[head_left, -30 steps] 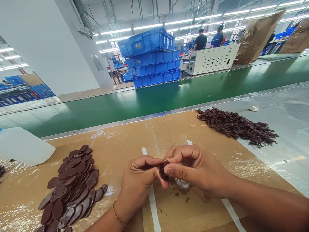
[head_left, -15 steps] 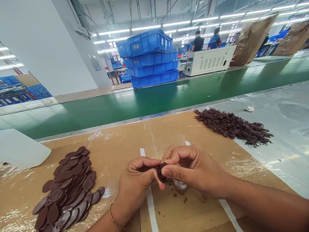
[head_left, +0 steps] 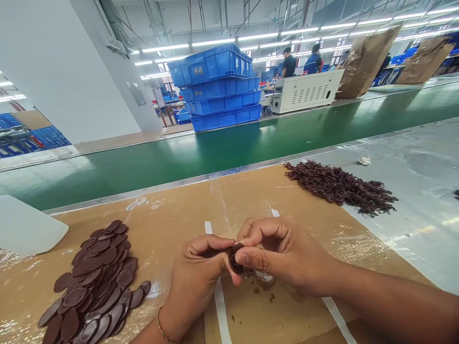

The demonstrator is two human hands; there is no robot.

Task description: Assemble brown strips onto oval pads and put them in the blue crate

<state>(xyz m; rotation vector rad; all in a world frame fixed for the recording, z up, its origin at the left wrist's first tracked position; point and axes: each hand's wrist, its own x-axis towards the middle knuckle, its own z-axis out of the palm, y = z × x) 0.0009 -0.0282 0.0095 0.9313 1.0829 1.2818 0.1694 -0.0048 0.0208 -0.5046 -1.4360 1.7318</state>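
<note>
Between my two hands is a small dark brown oval disc [head_left: 234, 259], tilted up on edge. My left hand [head_left: 204, 267] pinches it between thumb and fingers. My right hand [head_left: 279, 253] has thumb and forefinger pressed at the disc's upper right edge; whether a smaller piece lies in that pinch is hidden. Partly behind my right hand, a small clear round container [head_left: 263, 277] stands on the brown board. A heap of similar brown oval discs [head_left: 96, 282] lies to the left. At the right back is a pile of thin dark brown stringy pieces [head_left: 340, 186].
Brown board [head_left: 172, 210] with white tape strips [head_left: 220, 306] covers the worktop. A white translucent container [head_left: 32, 227] sits at left. Beyond runs a green conveyor belt [head_left: 229, 150], with stacked blue crates [head_left: 218, 91], a cream machine [head_left: 306, 91] and brown paper bags [head_left: 366, 62] behind it. Two people stand far back.
The whole view has shifted slightly to the left. Both hands keep their pinch on the brown disc, with only slight finger movement.
</note>
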